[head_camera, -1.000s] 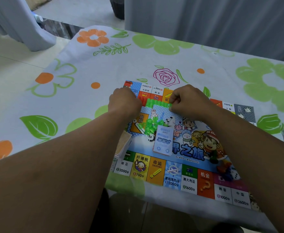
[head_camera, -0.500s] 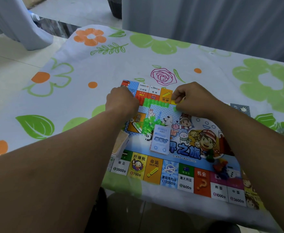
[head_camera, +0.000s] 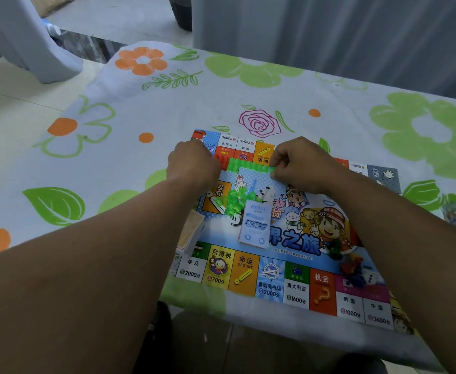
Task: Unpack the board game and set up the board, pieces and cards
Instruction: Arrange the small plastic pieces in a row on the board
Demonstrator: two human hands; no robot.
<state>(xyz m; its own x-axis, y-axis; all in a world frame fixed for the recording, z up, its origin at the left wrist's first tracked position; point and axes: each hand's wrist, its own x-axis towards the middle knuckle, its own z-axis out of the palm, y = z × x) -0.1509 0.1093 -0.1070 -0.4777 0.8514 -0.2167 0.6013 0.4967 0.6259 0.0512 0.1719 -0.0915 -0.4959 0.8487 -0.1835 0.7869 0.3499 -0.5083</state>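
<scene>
Between my 2 sets of curled fingers, row of green houses [head_camera: 248,166] on the board [head_camera: 270,282], my right hand [head_camera: 299,163] knuckles-up, pinching the row's right end, my left hand [head_camera: 191,164] fisted at its left end, fingers hidden, I cannot tell their grip.

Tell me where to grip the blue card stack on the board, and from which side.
Pinch the card stack across its two long edges, from above, at its near half. It lies flat on the board with its long axis running away from you, so the narrow width fits thumb and fingers. Loose green houses crowd its far left corner.
</scene>
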